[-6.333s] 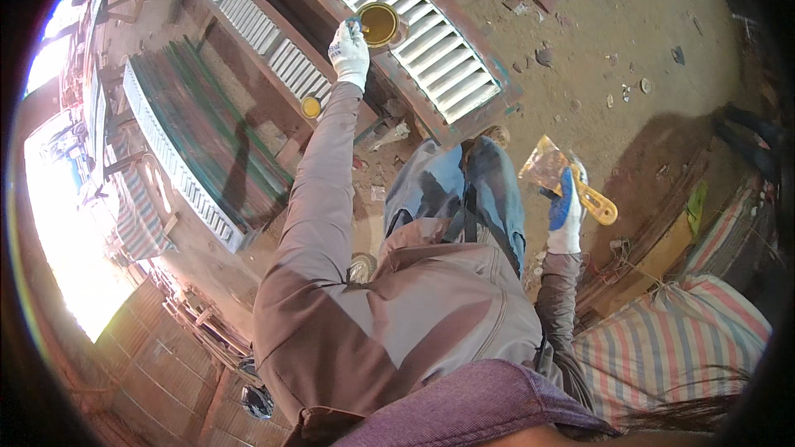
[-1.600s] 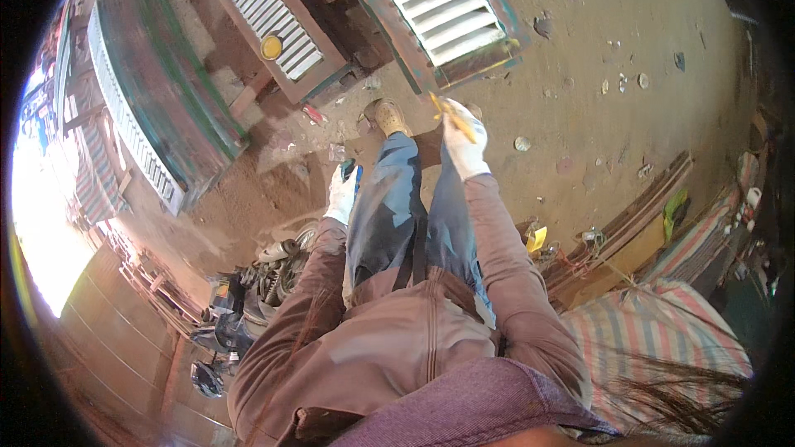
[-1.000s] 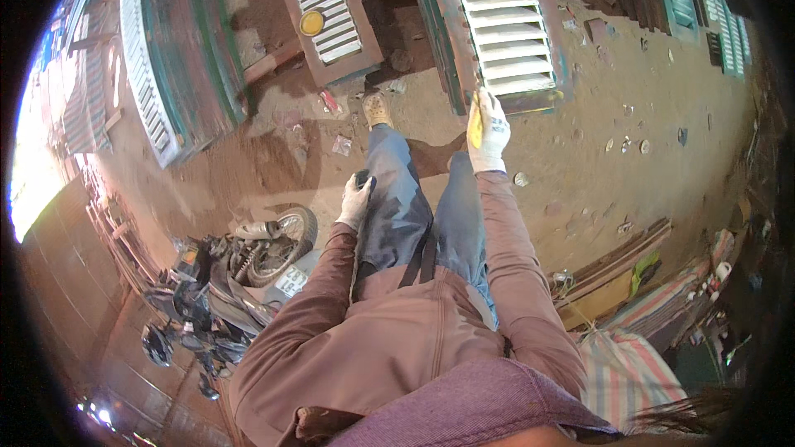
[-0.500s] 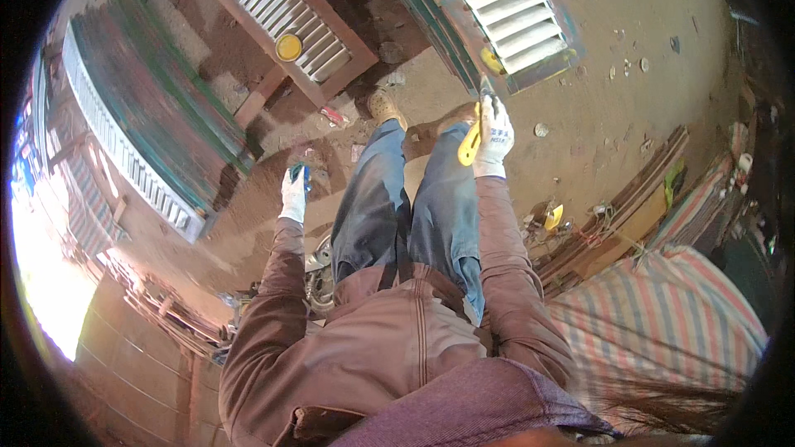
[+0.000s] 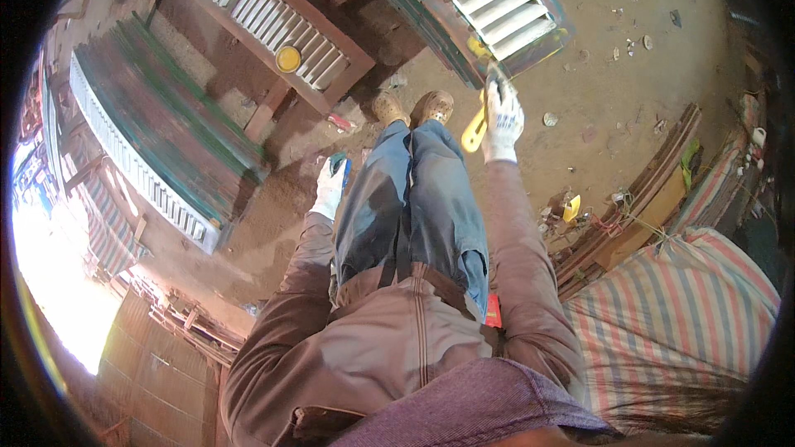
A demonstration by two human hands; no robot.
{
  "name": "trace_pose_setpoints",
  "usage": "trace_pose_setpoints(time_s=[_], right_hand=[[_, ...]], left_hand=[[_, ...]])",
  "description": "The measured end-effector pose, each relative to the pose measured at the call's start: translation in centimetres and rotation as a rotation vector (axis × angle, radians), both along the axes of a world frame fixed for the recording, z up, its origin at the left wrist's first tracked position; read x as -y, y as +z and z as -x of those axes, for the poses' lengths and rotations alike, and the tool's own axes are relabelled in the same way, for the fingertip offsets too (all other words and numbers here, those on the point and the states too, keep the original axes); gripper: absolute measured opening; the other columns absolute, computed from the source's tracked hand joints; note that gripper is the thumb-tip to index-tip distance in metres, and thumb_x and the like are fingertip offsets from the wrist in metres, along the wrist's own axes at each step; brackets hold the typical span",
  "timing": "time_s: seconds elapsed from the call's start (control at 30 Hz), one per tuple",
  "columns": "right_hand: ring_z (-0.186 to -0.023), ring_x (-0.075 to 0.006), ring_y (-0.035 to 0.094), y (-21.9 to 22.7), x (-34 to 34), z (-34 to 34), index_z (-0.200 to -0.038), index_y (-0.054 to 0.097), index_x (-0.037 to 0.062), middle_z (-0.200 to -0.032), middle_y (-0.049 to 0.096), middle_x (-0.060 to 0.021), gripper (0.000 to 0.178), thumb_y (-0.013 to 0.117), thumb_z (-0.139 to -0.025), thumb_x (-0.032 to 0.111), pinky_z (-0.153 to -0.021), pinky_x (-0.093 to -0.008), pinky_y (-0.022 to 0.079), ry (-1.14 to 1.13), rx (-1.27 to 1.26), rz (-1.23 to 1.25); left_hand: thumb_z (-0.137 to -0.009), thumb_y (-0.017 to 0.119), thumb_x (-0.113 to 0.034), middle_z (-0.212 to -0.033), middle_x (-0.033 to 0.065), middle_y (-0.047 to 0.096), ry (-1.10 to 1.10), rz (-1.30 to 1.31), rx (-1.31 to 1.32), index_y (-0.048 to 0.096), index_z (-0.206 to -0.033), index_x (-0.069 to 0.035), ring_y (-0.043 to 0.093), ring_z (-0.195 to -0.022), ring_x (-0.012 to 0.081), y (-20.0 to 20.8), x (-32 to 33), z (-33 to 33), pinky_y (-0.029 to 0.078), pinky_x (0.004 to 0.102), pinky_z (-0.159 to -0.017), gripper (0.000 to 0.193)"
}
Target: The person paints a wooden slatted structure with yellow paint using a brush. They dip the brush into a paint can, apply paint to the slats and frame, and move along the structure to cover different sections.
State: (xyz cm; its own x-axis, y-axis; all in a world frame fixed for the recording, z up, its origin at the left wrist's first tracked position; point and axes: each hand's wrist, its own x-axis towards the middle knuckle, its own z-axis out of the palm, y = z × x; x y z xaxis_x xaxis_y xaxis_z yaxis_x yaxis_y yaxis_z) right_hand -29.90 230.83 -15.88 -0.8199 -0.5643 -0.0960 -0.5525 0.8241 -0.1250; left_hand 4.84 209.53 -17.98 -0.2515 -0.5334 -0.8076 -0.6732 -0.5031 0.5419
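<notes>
louvred shutter (image 5: 489, 2) lies on the dirt ground (image 5: 613, 108) ahead of my feet; my right grip (image 5: 502, 116), gloved, is closed around a yellow-handled scraper (image 5: 475, 128) at its edge. left grip (image 5: 331, 186) wraps a small dark object, beside my thigh.

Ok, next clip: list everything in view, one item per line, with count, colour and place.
Shutters: two, white slats in brown frames, lying flat ahead.
Lid: one, yellow, on the left shutter.
Panel: one, green with a white slatted edge, left.
Scraper: one, yellow handle, in the right hand.
Cloth: one, striped, lower right.
Planks: a brown stack, right.
Ground: bare sandy earth with scattered debris.
Left hand: white glove, holds a small dark thing, beside the left thigh.
Right hand: white glove, at the near shutter's edge.
</notes>
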Motion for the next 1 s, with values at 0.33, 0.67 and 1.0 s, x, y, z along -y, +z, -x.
trace_pose_setpoints(time_s=[0.33,0.67,1.0], right_hand=[[-0.116,-0.0274,0.057,-1.8,-4.2,-2.7,-0.130,0.053,0.0193,-0.128,0.057,-0.0075,0.044,0.057,-0.086,0.020,-0.094,-0.0412,0.048,0.135,0.001,0.044],[-0.116,-0.0238,0.055,-2.0,-0.9,-2.7,-0.127,0.053,0.0184,-0.129,0.056,-0.0038,0.042,0.054,-0.085,0.020,-0.093,-0.0397,0.047,0.223,0.139,-0.084],[-0.099,-0.0279,0.067,-3.0,-5.5,5.8,-0.111,0.068,0.0086,-0.107,0.070,-0.0106,0.026,0.063,-0.085,0.007,-0.087,-0.0362,0.053,-0.237,-0.206,0.504]], left_hand=[[-0.092,0.065,-0.026,-0.094,-0.0031,0.064,0.092,-0.007,0.104,0.064,-0.112,-0.009,0.054,-0.074,0.0045,0.3,-1.9,-4.0,0.043,0.0209,-0.059,0.026],[-0.093,0.065,-0.022,-0.096,-0.0033,0.063,0.119,-0.044,0.100,0.065,-0.112,-0.012,0.056,-0.077,0.0049,1.0,-2.8,-1.0,0.046,0.0216,-0.062,0.022],[-0.092,0.066,-0.022,-0.095,-0.0027,0.063,0.040,-0.082,0.093,0.064,-0.114,-0.010,0.057,-0.078,0.0072,-0.6,-0.5,-3.4,0.048,0.0237,-0.065,0.025]])
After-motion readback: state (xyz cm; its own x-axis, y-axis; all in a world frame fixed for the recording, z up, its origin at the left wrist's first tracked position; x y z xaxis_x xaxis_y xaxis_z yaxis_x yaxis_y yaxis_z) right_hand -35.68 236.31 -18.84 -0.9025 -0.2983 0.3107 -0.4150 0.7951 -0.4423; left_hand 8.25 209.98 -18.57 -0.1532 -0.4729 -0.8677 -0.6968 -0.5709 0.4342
